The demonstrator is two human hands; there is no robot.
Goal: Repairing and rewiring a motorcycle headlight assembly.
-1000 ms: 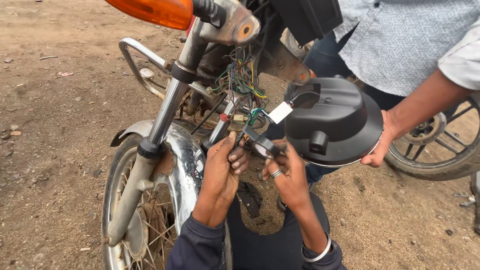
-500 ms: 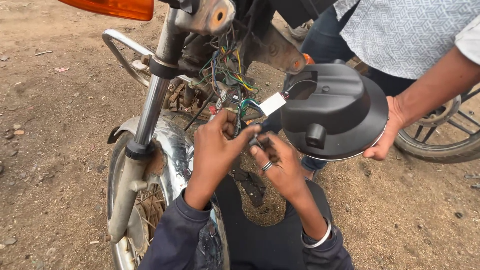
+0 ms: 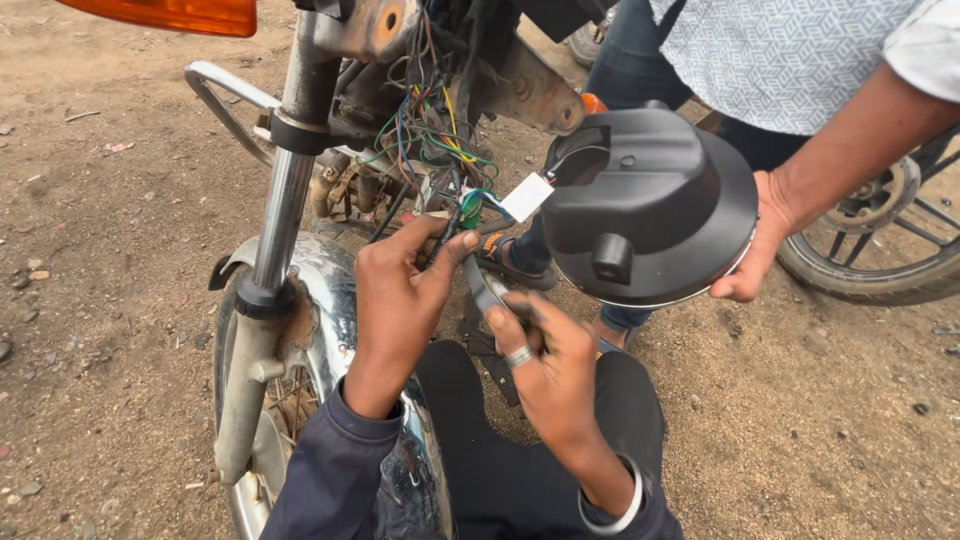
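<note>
One motorcycle front end (image 3: 300, 200) directly ahead of both hands: one chromed fork leg, one mudguard (image 3: 330, 290) beneath the left forearm, one spoked wheel (image 3: 270, 410) below it. One orange indicator lens (image 3: 170, 14) far above and left of the left hand. One second wheel (image 3: 880, 240) well right of the right hand.

One black headlamp shell (image 3: 650, 205) just up and right of the right hand, held by one co-worker's hand (image 3: 755, 250) at its right rim.

One tangled bundle of coloured wires (image 3: 430, 140) immediately above the left hand; one white connector (image 3: 527, 196) between bundle and shell.

Left hand (image 3: 400, 300) closed, thumb and fingers pinched on wire ends at the bundle's foot. Right hand (image 3: 545, 360) closed around one slim dark tool (image 3: 482, 285), kind not discernible, tip just beside the left thumb. One ring on the right hand; one bangle at its wrist.
</note>
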